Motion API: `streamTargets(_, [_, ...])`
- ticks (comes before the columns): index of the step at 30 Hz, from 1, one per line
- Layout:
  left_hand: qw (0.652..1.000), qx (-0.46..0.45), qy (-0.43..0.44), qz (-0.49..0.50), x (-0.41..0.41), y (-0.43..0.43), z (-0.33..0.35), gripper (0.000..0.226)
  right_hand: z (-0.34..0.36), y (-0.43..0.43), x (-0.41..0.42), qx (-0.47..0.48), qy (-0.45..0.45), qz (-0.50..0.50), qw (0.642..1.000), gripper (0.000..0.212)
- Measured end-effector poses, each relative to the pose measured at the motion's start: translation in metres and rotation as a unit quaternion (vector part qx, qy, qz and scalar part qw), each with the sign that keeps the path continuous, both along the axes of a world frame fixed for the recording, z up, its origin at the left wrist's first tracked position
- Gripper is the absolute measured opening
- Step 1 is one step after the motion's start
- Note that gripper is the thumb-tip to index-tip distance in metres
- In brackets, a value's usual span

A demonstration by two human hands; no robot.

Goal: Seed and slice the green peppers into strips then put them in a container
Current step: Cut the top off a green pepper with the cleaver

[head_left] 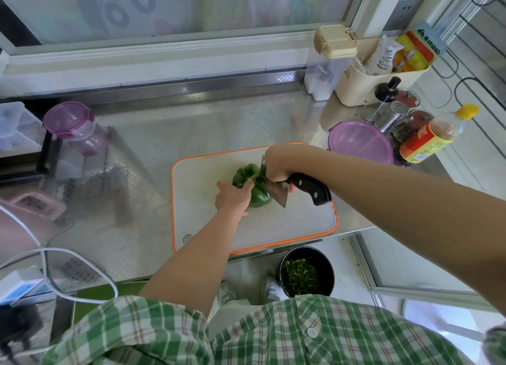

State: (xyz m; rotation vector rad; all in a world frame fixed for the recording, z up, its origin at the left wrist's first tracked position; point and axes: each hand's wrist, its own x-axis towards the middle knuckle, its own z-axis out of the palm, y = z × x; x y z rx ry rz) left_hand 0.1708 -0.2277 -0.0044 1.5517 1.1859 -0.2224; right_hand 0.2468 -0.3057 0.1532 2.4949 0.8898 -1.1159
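Steel worktop (142, 134) carried an orange-rimmed cutting board (301, 222), a lidded container (358, 141) beside it. We found the green pepper (247, 173) on the board, seemingly whole; left hand (232, 197) gripped it, right hand (276, 164) held the knife (309, 186) against it. No strips cut yet.

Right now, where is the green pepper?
In the head view, the green pepper lies on the orange-rimmed cutting board, between the left hand holding it and the knife.

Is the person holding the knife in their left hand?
No, the right hand grips the knife by its black handle, while the left hand holds the green pepper.
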Motion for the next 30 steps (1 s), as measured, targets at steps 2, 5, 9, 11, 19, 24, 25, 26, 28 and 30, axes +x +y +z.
streamTargets(2, [1.000, 0.004, 0.004, -0.004, 0.000, 0.000, 0.001, 0.059, 0.001, 0.003, -0.001, -0.025, 0.003, 0.019, 0.999, 0.025])
streamTargets(5, [1.000, 0.015, 0.009, -0.009, 0.000, -0.001, 0.003, 0.063, 0.003, 0.010, -0.001, -0.056, 0.000, 0.040, 0.998, 0.019])
streamTargets(9, [1.000, 0.016, 0.004, -0.008, 0.002, 0.001, 0.003, 0.062, -0.004, 0.021, 0.004, -0.049, 0.003, 0.019, 0.999, 0.027])
streamTargets(11, [1.000, 0.011, -0.005, -0.005, 0.003, 0.002, 0.002, 0.058, -0.005, 0.020, 0.009, -0.034, 0.018, -0.012, 0.999, 0.029])
streamTargets(19, [1.000, 0.012, -0.024, -0.006, 0.004, 0.004, -0.007, 0.056, -0.002, 0.005, 0.018, -0.032, 0.055, -0.034, 0.997, 0.028])
streamTargets(24, [1.000, 0.017, -0.024, 0.000, 0.005, 0.004, -0.009, 0.058, -0.004, 0.022, 0.018, -0.056, 0.035, 0.013, 0.998, 0.030])
streamTargets(25, [1.000, 0.018, -0.023, -0.001, 0.005, 0.004, -0.009, 0.058, -0.003, 0.021, 0.019, -0.063, 0.042, 0.009, 0.997, 0.030])
streamTargets(26, [1.000, 0.020, -0.022, -0.005, 0.005, 0.005, -0.009, 0.059, -0.002, 0.018, 0.021, -0.068, 0.054, 0.002, 0.996, 0.030])
streamTargets(28, [0.999, 0.035, -0.013, -0.026, 0.006, 0.006, -0.012, 0.063, -0.001, 0.016, 0.025, -0.072, 0.073, -0.021, 0.995, 0.028])
streamTargets(30, [0.998, 0.047, -0.008, -0.037, 0.007, 0.006, -0.014, 0.062, -0.004, 0.019, 0.024, -0.071, 0.070, -0.019, 0.995, 0.028])
